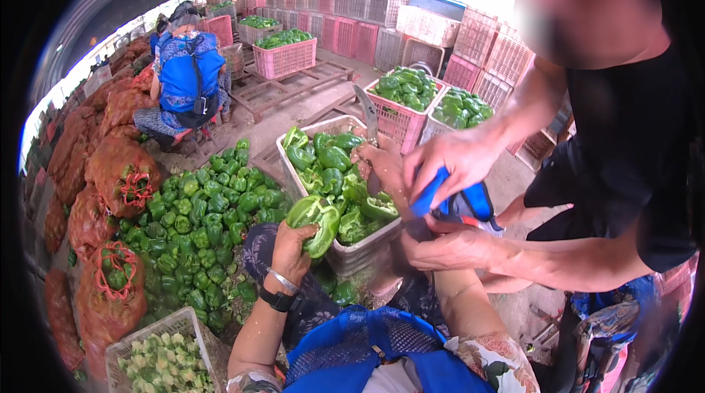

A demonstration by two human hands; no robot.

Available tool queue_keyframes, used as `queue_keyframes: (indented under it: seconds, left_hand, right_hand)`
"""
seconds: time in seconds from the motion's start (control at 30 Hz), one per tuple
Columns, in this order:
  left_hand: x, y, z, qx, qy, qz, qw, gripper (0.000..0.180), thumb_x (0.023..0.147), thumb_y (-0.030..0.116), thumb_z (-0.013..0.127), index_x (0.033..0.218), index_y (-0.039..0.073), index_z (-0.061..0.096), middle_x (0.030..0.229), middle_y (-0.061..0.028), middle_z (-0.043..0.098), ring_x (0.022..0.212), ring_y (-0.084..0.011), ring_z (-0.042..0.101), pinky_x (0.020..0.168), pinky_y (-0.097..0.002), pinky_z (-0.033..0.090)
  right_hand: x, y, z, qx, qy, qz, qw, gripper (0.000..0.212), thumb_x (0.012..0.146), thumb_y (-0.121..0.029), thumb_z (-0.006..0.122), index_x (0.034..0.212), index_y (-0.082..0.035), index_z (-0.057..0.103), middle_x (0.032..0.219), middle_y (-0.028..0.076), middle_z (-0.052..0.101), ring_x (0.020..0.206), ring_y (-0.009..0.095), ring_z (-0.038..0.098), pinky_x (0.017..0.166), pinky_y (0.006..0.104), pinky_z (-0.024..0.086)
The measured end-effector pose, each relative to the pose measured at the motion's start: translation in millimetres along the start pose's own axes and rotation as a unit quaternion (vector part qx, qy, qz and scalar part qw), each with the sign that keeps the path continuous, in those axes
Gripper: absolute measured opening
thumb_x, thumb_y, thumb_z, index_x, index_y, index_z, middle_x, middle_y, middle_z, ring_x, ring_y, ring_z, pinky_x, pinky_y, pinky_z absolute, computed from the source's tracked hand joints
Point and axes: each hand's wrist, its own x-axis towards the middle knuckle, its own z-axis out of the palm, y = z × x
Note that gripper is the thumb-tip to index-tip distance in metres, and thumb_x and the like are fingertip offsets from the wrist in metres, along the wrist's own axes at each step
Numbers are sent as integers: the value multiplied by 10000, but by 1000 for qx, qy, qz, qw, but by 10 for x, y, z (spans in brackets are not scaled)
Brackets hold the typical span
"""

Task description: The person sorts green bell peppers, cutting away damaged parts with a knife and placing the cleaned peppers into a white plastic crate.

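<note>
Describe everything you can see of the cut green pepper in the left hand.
The cut green pepper is split open, showing glossy green skin and a paler, ribbed, hollow inside. Its flesh looks fresh. The left hand grips it from its left side, holding it tilted at the near-left edge of the pale plastic crate. Whether it touches the crate, and whether its pieces are fully parted, I cannot tell.
</note>
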Motion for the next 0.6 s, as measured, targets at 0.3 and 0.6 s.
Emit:
queue_keyframes:
  seconds: [0.3, 0.6]
  left_hand:
    - [10, 13, -63, -5, 17, 9, 1000, 441, 755, -145, 497, 1183, -53, 551, 1082, -148, 648, 915, -255, 662, 781, -355, 564]
    - [-18, 94, -82, -4, 27, 34, 999, 471, 745, -131, 477, 1202, -39, 543, 1067, -140, 649, 893, -253, 661, 748, -354, 567]
  right_hand:
    - [-41, 43, -71, 68, -33, 43, 996, 434, 890, -57, 517, 1301, 31, 407, 781, 132, 605, 502, 126, 507, 443, 255, 436]
    - [-843, -42, -79, -76, -73, 7, 994, 342, 892, -131, 515, 1222, -45, 501, 909, 91, 547, 785, 147, 522, 670, 258, 451]
